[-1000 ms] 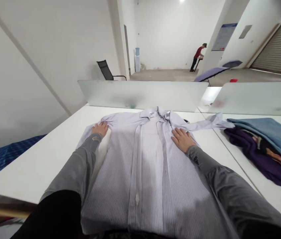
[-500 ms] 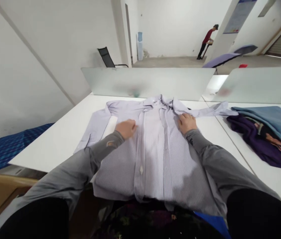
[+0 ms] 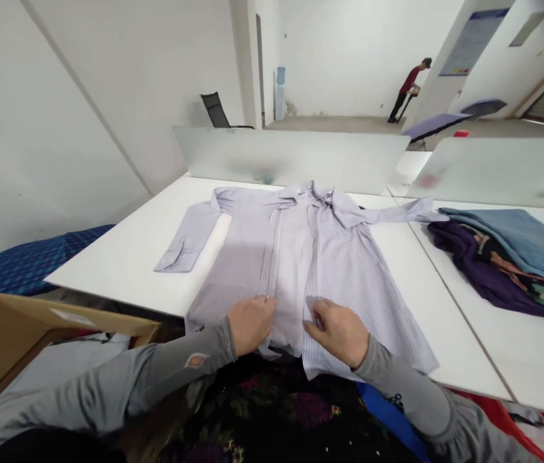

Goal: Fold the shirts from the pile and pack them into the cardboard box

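A pale lilac striped button-up shirt (image 3: 359, 270) lies face up on the white table, its front open down the middle. Its collar points away from me and one sleeve (image 3: 190, 235) is bent down at the left. My left hand (image 3: 253, 323) is closed at the left front edge near the hem. At the opposite front edge, my right hand (image 3: 342, 331) has its fingers and thumb curled around the fabric. The fingertips of both hands are partly hidden. The other sleeve (image 3: 397, 212) stretches out to the right.
Folded clothes (image 3: 508, 257) in blue and dark purple lie on the table (image 3: 122, 257) at the right. A frosted divider (image 3: 301, 157) runs along the back. An open cardboard box (image 3: 6, 321) stands lower left. Far behind, a person (image 3: 408, 90) stands near a pillar.
Both hands have come down from the upper part of the shirt to the front edges near the hem. The right hand has left the shoulder area, and the view has shifted slightly.
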